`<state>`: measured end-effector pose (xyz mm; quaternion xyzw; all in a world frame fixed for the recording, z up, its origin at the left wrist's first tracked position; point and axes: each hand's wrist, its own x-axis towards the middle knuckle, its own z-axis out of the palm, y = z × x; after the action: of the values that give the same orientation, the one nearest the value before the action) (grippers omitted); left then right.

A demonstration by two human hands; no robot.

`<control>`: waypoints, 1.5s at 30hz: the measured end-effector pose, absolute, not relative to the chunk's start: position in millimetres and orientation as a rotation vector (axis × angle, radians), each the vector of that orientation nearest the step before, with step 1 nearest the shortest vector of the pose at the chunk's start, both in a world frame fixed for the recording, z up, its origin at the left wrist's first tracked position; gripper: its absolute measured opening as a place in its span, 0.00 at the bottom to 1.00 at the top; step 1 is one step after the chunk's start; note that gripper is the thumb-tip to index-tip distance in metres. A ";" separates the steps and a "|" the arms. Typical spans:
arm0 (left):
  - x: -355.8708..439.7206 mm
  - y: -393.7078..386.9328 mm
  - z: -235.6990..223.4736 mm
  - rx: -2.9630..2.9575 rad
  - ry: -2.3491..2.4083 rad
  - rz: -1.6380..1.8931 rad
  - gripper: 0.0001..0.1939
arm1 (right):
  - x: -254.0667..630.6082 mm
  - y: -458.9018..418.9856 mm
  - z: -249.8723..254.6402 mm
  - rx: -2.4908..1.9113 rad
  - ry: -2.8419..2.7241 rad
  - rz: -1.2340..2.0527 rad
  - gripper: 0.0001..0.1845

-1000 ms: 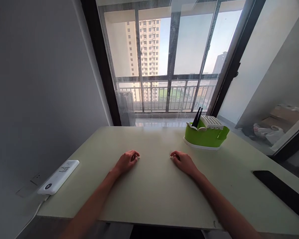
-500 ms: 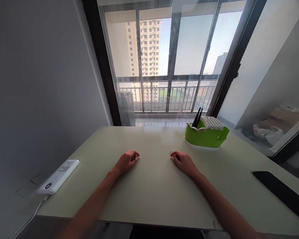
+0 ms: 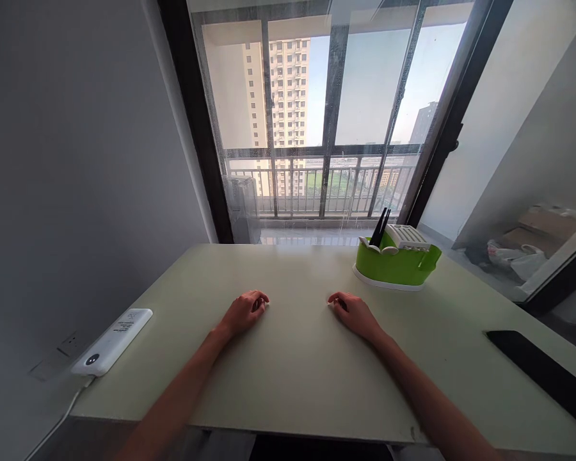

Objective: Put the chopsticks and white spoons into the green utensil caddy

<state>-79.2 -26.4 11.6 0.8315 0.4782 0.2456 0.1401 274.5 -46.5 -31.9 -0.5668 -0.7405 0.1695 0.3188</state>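
Note:
My left hand (image 3: pixel 244 311) rests on the pale table (image 3: pixel 297 371) with its fingers curled under, holding nothing. My right hand (image 3: pixel 354 314) lies a short way to the right of it, also curled loosely against the tabletop and empty. A bare strip of table separates the two hands. Beyond my right hand, toward the far right of the table, stands a green holder (image 3: pixel 396 261) with a white insert and black sticks poking up from it.
A white power bank (image 3: pixel 112 341) with a cable lies at the table's left edge. A flat black object (image 3: pixel 542 371) lies at the right edge. Behind the table a large window looks onto a balcony railing. Boxes and bags sit on the floor at right.

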 end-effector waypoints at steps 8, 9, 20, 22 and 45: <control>-78.9 -25.6 10.6 2.404 1.378 0.712 0.12 | 274.8 -46.4 -32.6 -1.483 -1.949 0.450 0.16; -78.9 -25.7 10.8 2.405 1.377 0.710 0.12 | 274.9 -46.4 -32.7 -1.484 -1.947 0.450 0.16; -78.9 -26.7 11.9 2.407 1.388 0.693 0.11 | 274.7 -45.6 -34.3 -1.475 -1.938 0.441 0.16; -78.9 -26.8 12.0 2.407 1.389 0.690 0.11 | 274.7 -45.7 -34.3 -1.473 -1.939 0.440 0.16; -79.1 -25.9 11.8 2.419 1.376 0.695 0.12 | 275.3 -45.3 -34.5 -1.475 -1.946 0.435 0.15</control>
<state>-79.1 -25.9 11.8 0.8354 0.4753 0.2400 0.1360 275.3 -45.3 -34.5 -0.5625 -0.7421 0.1659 0.3246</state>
